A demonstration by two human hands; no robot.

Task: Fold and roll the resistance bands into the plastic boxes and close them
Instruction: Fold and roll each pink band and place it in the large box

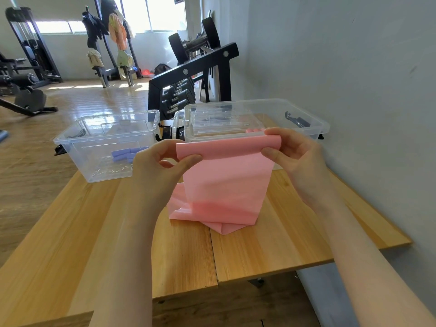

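Note:
A pink resistance band (pixel 224 182) hangs from both my hands above the wooden table (pixel 118 232), its lower end crumpled on the tabletop. My left hand (pixel 162 161) pinches the band's folded top edge at its left corner. My right hand (pixel 292 149) pinches the right corner of the same fold. Behind my left hand stands an open clear plastic box (pixel 106 142) holding purple rolled bands (pixel 127 153). A second clear plastic box (pixel 254 119) sits behind the pink band, with pink rolls (pixel 254 130) just visible inside.
A grey wall (pixel 354 79) runs along the table's right side. A black dumbbell rack (pixel 195 79) stands behind the boxes. Gym machines fill the far left of the room. A clear lid (pixel 179 123) sits between the two boxes.

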